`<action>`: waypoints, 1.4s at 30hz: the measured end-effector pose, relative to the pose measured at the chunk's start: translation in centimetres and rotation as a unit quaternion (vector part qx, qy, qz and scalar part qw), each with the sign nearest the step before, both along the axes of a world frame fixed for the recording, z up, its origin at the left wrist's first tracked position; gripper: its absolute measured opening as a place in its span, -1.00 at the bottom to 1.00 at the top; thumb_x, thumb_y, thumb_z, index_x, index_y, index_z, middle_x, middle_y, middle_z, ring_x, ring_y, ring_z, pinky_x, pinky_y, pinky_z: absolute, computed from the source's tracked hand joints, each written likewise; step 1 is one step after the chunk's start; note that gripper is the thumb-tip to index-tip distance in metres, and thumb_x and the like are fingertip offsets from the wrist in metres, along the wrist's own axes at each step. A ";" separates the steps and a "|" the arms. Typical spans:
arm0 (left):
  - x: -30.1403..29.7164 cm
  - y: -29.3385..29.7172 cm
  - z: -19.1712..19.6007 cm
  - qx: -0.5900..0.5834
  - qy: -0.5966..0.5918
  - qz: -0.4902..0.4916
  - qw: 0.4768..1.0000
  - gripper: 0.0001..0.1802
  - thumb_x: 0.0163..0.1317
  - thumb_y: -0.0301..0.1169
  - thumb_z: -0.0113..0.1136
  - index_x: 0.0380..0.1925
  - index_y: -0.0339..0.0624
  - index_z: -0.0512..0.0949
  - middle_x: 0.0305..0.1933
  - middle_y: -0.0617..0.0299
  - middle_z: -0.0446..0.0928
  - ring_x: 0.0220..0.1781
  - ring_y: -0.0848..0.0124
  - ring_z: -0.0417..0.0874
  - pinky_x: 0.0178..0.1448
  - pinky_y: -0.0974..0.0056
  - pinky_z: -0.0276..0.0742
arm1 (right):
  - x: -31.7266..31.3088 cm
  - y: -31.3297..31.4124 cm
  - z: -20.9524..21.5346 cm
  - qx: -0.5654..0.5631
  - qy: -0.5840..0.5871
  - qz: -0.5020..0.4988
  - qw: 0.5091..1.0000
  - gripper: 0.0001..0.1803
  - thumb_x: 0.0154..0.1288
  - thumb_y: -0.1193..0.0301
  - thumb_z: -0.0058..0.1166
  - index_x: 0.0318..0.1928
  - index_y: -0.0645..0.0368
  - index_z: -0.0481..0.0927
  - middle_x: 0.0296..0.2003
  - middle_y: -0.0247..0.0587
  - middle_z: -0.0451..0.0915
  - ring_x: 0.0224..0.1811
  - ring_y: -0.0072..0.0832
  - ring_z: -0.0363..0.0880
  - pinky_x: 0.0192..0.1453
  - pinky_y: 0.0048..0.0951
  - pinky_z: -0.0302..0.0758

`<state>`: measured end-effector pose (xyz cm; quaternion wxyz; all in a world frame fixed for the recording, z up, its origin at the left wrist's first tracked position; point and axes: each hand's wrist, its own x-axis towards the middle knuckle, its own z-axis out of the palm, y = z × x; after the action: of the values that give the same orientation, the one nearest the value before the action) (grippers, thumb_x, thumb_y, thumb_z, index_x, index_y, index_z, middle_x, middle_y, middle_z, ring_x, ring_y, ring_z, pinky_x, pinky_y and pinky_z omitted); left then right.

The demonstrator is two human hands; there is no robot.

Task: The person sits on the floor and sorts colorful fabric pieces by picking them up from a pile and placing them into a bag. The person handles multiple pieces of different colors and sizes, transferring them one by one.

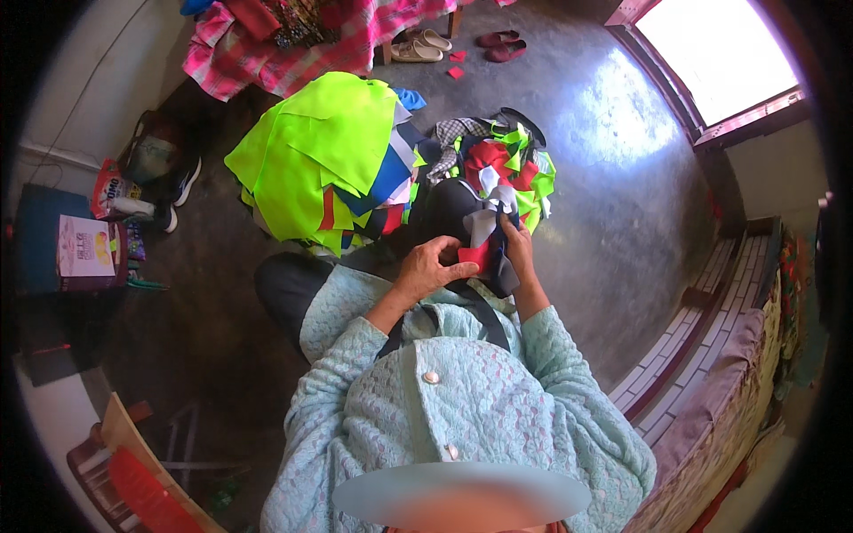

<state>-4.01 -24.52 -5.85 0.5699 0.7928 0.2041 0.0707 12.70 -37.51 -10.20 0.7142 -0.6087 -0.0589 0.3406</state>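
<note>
My left hand is closed in a pinch at the edge of a small red fabric scrap in front of my lap. Close beside it, my right hand grips a bundle of fabric scraps, with grey pieces standing up and a dark piece hanging below. Just beyond my hands lies a heap of mixed scraps in red, white and bright green, partly ringed by a dark rim. To its left rises a larger pile of neon yellow-green cloth, with blue, red and grey pieces showing at its side.
A pink checked cloth drapes over furniture at the far left. Shoes and small red scraps lie on the grey floor beyond. Boxes and bags stand at the left wall. A slatted bench is at my right.
</note>
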 end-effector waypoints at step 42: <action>-3.9 22.3 9.7 -0.229 -0.392 0.333 0.826 -0.79 0.31 -0.38 0.10 -0.12 -0.22 0.51 -0.09 0.20 0.58 -0.16 0.40 0.64 -0.13 0.23 0.64 | -2.2 1.0 -0.8 -0.118 -0.261 -0.009 0.958 -0.82 0.31 0.35 0.08 -0.28 0.22 0.50 -0.57 -0.47 0.30 -0.51 -0.65 0.19 -0.46 -0.50 0.19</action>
<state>-7.93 -2.25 3.81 0.7092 0.4287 0.2251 0.5124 10.54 -36.50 -11.02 0.5998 -0.7569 -0.1972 0.1685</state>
